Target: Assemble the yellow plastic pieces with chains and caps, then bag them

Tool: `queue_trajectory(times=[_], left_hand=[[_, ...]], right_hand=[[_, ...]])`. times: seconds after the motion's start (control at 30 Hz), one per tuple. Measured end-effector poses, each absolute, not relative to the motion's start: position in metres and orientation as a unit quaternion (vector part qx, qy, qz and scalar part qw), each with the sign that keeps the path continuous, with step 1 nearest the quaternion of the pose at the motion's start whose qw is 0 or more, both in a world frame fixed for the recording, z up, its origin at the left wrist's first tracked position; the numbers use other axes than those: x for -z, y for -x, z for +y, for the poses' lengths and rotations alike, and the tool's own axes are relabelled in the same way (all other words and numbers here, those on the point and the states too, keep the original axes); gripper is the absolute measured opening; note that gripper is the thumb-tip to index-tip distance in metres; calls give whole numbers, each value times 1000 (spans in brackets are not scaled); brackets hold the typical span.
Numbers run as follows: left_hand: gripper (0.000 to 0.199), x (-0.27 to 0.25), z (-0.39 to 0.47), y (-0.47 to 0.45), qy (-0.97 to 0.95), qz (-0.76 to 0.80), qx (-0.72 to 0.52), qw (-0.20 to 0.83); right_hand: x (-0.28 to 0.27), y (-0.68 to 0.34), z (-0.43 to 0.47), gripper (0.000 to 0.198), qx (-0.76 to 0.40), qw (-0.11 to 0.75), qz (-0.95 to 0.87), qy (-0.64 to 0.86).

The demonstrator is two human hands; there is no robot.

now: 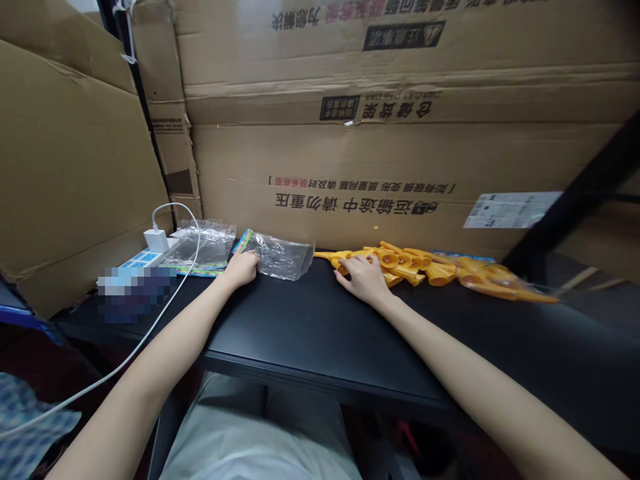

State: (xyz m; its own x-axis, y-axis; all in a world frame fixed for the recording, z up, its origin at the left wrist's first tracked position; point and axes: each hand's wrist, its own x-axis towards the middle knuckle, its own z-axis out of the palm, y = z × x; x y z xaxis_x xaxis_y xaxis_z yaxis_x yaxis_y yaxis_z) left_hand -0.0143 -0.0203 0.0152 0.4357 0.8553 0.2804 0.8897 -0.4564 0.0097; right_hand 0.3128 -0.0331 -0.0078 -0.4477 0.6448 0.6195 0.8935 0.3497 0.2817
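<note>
My left hand [243,267] pinches the coloured header end of a clear plastic bag [284,257], which lies flat and points right along the back of the table. Just left of it are more clear plastic bags [203,245] with the same colourful edge. My right hand [365,275] rests on the left end of a pile of orange-yellow plastic funnel-shaped pieces [407,262]. Its fingers are spread over the pieces, and none is lifted. At the pile's right end, several similar pieces [493,279] lie inside a clear bag.
A white power strip [143,259] with a plugged-in charger [157,240] sits on the left; its white cable [165,325] crosses the table edge. Cardboard [320,153] walls the back of the black table [310,327]. A black post [575,180] slants at the right.
</note>
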Motion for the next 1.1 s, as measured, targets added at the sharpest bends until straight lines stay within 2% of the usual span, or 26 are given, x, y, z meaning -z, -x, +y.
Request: queue_trajectory(times=[0.13, 0.27, 0.53, 0.7, 0.87, 1.1], left_hand=[[25, -16, -21, 15, 806, -578, 109, 67], [26, -17, -23, 15, 770, -630, 82, 51], [29, -15, -20, 18, 758, -646, 76, 43], [27, -15, -19, 21, 750, -655, 83, 35], [29, -18, -18, 25, 736, -671, 87, 29], [33, -19, -15, 30, 702, -704, 95, 40]], right_hand=[[10, -312, -32, 31, 268, 241, -813, 457], [11, -311, -32, 31, 229, 294, -816, 442], [10, -312, -30, 29, 159, 405, -769, 469], [6, -305, -35, 28, 83, 469, -765, 434], [9, -295, -39, 26, -11, 438, -815, 378], [16, -297, -35, 25, -70, 386, -839, 377]])
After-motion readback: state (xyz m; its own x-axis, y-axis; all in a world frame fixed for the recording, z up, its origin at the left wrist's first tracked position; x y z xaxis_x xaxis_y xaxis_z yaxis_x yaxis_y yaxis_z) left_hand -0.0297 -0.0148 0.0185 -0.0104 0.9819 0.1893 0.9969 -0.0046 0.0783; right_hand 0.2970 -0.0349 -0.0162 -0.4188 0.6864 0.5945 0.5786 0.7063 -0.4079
